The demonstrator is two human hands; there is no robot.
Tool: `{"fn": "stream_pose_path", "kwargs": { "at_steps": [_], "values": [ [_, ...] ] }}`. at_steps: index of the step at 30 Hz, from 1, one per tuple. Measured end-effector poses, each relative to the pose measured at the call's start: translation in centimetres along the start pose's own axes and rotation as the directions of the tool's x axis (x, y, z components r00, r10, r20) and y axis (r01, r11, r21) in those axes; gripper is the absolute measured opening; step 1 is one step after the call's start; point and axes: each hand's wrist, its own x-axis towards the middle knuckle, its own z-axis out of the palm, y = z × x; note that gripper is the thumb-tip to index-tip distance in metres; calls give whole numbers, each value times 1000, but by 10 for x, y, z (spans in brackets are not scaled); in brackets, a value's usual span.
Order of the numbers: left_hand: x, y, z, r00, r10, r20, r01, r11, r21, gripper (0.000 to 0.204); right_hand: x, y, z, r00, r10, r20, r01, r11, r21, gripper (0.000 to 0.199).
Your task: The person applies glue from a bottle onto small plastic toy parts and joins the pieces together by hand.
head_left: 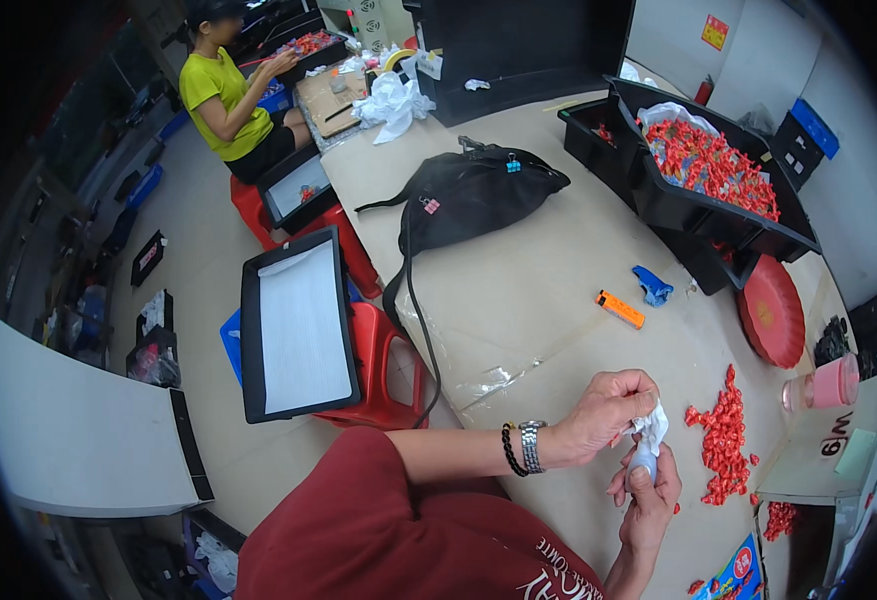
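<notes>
My left hand (596, 418), with a watch and a beaded bracelet at its wrist, pinches a crumpled white tissue (654, 428) between thumb and fingers. Just below it, my right hand (650, 500) wraps round a small, pale blue-grey rounded object (643, 461), perhaps a little bottle. The tissue lies against the top of this object and hides that end. Right of both hands, a heap of small red pieces (724, 440) is spread on the table.
An orange stick-shaped item (619, 310) and a blue crumpled piece (652, 286) lie beyond my hands. Black bins (693, 200) of red pieces, a red dish (770, 312) and a pink cup (833, 382) stand right. A black bag (478, 195) lies farther off; a person (226, 95) sits far left.
</notes>
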Motion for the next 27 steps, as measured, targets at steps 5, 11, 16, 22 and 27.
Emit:
{"fn": "stream_pose_path", "kwargs": {
  "at_steps": [5,11,16,22,27],
  "values": [
    [18,31,-15,960,147,-238,-147,989,19,11,-18,8,-17,996,71,-60,-75,995,-59,41],
    [27,21,-38,945,184,-271,-101,950,295,10,-11,11,-19,985,56,-162,-56,998,3,41],
    [40,43,-69,883,274,-382,-24,837,547,15,-7,11,-25,980,80,-181,-81,997,2,39],
    [60,44,-94,844,298,-445,11,821,570,23,-9,20,-41,984,96,-150,-80,991,108,38],
    [55,63,-90,811,336,-479,57,770,635,31,-14,18,-47,976,65,-206,-59,998,35,38]
  ]
}}
